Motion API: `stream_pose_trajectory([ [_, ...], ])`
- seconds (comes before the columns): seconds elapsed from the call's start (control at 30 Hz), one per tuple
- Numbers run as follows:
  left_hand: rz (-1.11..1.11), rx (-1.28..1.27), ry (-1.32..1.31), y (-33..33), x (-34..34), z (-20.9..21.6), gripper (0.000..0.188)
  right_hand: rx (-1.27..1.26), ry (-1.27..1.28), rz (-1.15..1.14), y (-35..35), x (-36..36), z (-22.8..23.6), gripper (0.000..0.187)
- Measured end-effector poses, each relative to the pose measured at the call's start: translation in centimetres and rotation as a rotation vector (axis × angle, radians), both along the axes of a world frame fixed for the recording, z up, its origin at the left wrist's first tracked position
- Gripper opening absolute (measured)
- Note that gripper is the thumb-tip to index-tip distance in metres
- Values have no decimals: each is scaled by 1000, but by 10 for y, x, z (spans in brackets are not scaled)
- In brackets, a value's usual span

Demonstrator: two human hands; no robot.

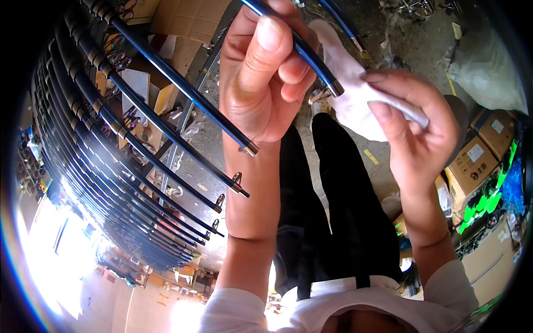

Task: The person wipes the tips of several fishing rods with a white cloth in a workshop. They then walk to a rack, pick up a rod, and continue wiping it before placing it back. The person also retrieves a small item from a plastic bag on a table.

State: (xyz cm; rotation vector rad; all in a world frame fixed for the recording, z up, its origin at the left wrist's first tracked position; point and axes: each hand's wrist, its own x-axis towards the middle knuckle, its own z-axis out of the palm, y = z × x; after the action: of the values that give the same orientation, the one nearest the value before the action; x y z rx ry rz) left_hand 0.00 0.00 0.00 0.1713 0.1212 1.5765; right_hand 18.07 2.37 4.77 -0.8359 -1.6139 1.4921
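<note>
Blue and glossy, probably light, stiff and slick, take the slim rod (315,59) well behind its metal-tipped end (336,88), there pinched in the left grip (266,72) above the floor (436,36), near the white cloth (351,108) clasped in the right grip (419,119).

The upper edge is cutting off the held blue rod (316,64); the right hand (420,130) is hiding some white cloth (352,102); farther rods (133,222) are blurring.
</note>
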Motion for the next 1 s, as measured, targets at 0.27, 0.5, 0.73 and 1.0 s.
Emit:
stream_pose_trajectory([
  [0.27,-17,0,-177,-14,-2,-4,27,243,-40,20,-7,-17,2,25],
  [0.5,-23,59,-260,-14,3,1,22,370,-74,35,-4,-20,3,25],
  [0.73,11,-66,-126,-10,7,13,22,-338,-14,-114,-9,2,-19,21],
  [1.0,47,-99,-9,9,13,-6,34,-194,-38,-220,11,11,-11,22],
])
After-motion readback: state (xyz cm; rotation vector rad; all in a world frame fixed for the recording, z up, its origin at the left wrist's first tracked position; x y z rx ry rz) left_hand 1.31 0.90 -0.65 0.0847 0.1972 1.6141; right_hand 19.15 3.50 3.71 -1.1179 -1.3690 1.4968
